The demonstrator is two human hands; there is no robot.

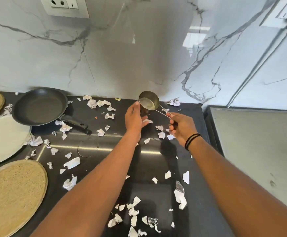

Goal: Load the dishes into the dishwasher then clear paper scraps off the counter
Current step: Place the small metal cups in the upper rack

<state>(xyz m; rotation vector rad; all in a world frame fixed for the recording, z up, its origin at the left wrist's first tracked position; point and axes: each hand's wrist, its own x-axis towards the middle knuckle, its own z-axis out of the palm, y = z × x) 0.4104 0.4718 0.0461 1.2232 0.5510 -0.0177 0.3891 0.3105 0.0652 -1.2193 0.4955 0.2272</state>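
A small, shiny steel measuring cup with a thin straight metal handle (149, 101) is held above the far middle of the glossy black countertop (149, 161), tipped so its pale, brushed inside faces the camera. The right hand (182, 128) pinches the near end of the handle between thumb and curled fingers; a pair of dark bands circles that wrist. The left hand (134, 119) is just left of the cup, fingers fairly straight, with a fingertip touching the cup's left rim and the palm turned toward the bowl's underside.

Crumpled white paper scraps (72, 163) with ragged torn edges are scattered over the whole counter, thickest along the far edge and near the bottom of the view. To the far left lies a matte black round non-stick frying pan (40, 106), its black handle pointing right and nearer. Left of it sit a pale round plate (4, 139) and two coarse woven straw-coloured round placemats (14, 195). Behind runs a polished white marble-look wall with grey veins (139, 48), carrying a white socket plate at the top left. A flat brushed grey surface (259, 151) adjoins the counter on the right.
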